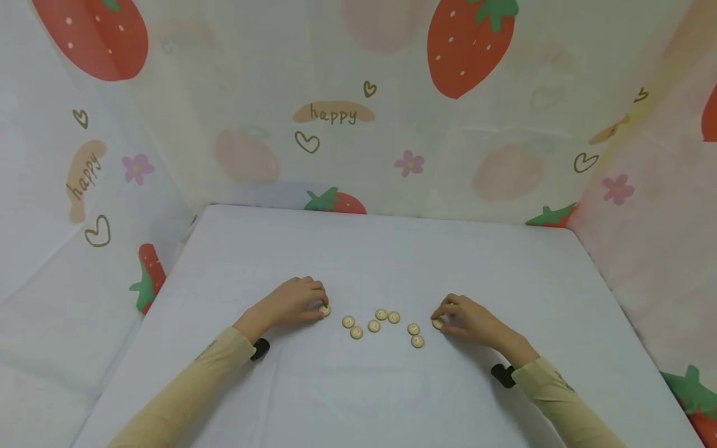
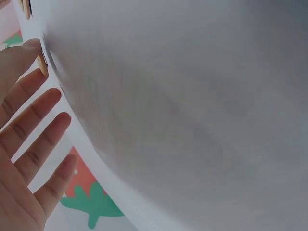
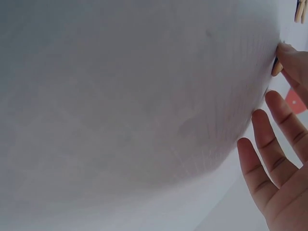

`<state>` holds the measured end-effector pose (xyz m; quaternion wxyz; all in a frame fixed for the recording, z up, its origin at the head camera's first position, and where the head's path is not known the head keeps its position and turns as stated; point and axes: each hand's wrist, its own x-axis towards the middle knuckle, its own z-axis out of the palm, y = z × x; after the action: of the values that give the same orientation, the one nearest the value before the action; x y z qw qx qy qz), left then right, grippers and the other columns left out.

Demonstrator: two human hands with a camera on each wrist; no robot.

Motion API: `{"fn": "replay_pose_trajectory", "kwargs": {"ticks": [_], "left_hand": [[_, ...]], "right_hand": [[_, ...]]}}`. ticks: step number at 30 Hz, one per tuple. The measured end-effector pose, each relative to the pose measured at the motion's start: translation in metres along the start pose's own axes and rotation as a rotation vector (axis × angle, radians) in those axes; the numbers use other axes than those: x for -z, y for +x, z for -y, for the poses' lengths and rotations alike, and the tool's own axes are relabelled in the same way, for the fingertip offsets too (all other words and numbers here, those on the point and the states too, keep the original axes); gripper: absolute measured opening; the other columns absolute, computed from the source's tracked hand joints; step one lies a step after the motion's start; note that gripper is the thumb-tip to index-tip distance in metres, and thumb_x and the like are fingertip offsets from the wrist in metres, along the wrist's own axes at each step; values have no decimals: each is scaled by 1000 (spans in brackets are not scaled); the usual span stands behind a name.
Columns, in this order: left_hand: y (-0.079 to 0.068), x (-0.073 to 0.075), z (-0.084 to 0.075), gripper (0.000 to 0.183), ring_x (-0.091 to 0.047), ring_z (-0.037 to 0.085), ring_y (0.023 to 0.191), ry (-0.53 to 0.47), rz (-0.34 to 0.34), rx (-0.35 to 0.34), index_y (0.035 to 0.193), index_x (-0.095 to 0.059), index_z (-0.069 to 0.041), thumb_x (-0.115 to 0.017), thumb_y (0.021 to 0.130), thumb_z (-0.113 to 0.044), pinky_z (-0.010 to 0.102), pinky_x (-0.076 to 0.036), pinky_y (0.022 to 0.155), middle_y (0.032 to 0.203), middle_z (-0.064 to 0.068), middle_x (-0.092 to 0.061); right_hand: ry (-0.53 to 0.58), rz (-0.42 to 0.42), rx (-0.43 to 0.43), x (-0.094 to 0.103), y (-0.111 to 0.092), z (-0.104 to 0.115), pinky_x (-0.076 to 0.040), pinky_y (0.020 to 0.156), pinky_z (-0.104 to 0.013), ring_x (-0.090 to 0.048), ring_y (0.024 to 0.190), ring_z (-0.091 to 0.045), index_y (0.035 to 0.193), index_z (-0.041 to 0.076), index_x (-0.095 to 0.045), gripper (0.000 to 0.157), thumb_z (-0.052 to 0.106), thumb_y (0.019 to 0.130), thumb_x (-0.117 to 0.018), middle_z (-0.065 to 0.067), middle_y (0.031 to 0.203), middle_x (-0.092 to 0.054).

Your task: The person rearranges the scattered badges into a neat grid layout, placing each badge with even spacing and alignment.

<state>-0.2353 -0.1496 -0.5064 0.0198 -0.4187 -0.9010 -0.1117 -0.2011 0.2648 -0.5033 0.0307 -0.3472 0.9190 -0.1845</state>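
Note:
My left hand [image 1: 299,300] pinches a round tan wooden button [image 1: 325,310] between thumb and index finger, at the left end of a loose row. In the left wrist view that button [image 2: 43,63] shows edge-on, the other fingers spread apart. On the opposite end, my right hand [image 1: 467,318] pinches another such button [image 1: 437,324] by thumb and index fingertips. The right wrist view shows this button [image 3: 276,67] partly covered by the thumb. Between the hands several matching buttons lie flat, among them a pair [image 1: 352,327] on the left and a touching pair [image 1: 415,335] nearer my right hand.
A white cloth covers the table [image 1: 347,398]. Strawberry-printed curtains [image 1: 336,162] stand behind it and along both sides. Black wrist straps [image 1: 260,349] show below the beige sleeves [image 1: 190,386].

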Motion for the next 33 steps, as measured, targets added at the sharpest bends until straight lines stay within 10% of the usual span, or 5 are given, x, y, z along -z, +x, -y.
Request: {"fn": "replay_pose_trajectory", "kwargs": {"ticks": [33], "left_hand": [[15, 6, 44, 20, -56, 21, 99, -28, -69, 194, 95, -71, -18, -67, 83, -34, 41, -47, 82, 100, -3, -65]], "right_hand": [[1, 48, -49, -2, 3, -1, -45, 84, -39, -53, 97, -16, 105, 20, -66, 20, 19, 85, -67, 5, 104, -56]]}}
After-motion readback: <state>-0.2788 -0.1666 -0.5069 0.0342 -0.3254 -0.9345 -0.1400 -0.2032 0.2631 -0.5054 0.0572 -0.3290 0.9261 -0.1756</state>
